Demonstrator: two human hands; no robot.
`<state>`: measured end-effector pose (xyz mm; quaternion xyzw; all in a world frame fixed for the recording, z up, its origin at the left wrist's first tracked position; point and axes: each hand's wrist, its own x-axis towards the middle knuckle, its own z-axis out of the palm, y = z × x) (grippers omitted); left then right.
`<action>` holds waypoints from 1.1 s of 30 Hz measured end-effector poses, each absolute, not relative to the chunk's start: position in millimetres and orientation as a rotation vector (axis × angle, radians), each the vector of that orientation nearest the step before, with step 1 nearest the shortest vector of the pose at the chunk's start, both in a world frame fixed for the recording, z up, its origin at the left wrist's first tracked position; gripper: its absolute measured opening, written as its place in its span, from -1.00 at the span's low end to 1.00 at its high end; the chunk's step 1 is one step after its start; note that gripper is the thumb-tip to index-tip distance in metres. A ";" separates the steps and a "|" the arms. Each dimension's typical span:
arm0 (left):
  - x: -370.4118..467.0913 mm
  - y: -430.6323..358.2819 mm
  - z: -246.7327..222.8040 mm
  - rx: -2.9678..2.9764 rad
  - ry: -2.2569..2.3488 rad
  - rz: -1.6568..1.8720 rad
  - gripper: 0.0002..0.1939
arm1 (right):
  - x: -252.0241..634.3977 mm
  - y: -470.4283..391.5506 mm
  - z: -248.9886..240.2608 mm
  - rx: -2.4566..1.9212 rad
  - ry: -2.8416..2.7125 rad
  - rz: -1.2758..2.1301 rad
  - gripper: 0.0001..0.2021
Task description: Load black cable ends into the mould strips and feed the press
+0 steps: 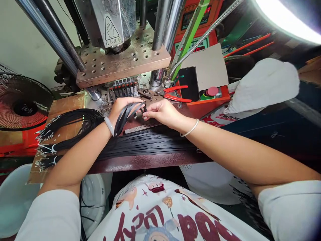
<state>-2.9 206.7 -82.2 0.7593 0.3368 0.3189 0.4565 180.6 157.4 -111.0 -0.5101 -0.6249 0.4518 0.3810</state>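
Observation:
Several flat black cables point(122, 117) loop over the palm of my left hand point(117, 106), whose fingers are closed around them. My right hand point(164, 112) pinches the dark ends of these cables between thumb and fingertips, close to the left fingertips. Just beyond my hands, a metal mould point(123, 87) with a row of black cable pieces sits under the press plate point(125, 68). A slotted metal bar point(137, 129) lies below my hands. Behind it on the near side, long black cables point(152, 142) are spread along the bench edge.
Red-handled pliers point(177, 97) lie right of the mould. A coiled cable bundle point(87, 113) rests on cardboard at left, near a fan point(23, 107). Steel columns point(162, 26) flank the press. A phone point(187, 82) and red button point(212, 91) are at right; a lamp hangs above.

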 end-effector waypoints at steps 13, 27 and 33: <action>0.8 182.9 -85.6 2.230 1.004 0.831 -0.86 | 204.3 140.4 -122.8 -1.377 -1.806 0.942 -0.65; 1.2 169.3 -107.1 2.389 0.767 0.743 -0.85 | 203.7 133.8 -128.0 -1.100 -2.087 0.659 -0.79; -2.9 164.3 -115.7 2.448 0.754 0.734 -0.76 | 207.8 121.1 -131.1 -1.038 -2.052 0.564 -0.75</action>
